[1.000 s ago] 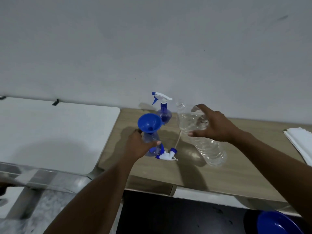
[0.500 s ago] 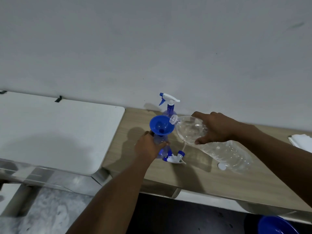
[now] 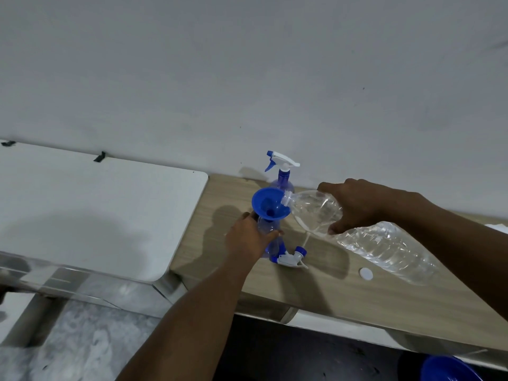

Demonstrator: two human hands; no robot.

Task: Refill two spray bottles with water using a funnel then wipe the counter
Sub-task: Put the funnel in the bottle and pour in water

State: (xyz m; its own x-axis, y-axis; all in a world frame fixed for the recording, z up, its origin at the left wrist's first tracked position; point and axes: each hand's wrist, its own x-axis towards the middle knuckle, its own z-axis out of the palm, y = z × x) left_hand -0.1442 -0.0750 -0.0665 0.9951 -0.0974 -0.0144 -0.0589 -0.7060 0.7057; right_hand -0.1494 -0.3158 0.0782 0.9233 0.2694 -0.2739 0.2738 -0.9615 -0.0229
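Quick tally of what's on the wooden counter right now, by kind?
Spray bottles: 2 (one held, one at the wall)
Funnel: 1
Water bottle: 1
Loose sprayer head: 1
White cap: 1
Total: 6

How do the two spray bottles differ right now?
The front spray bottle has no trigger head and carries the blue funnel; the rear spray bottle wears its trigger head. The left hand holds the front one; the rear one stands untouched by the wall. Both are upright, translucent blue.
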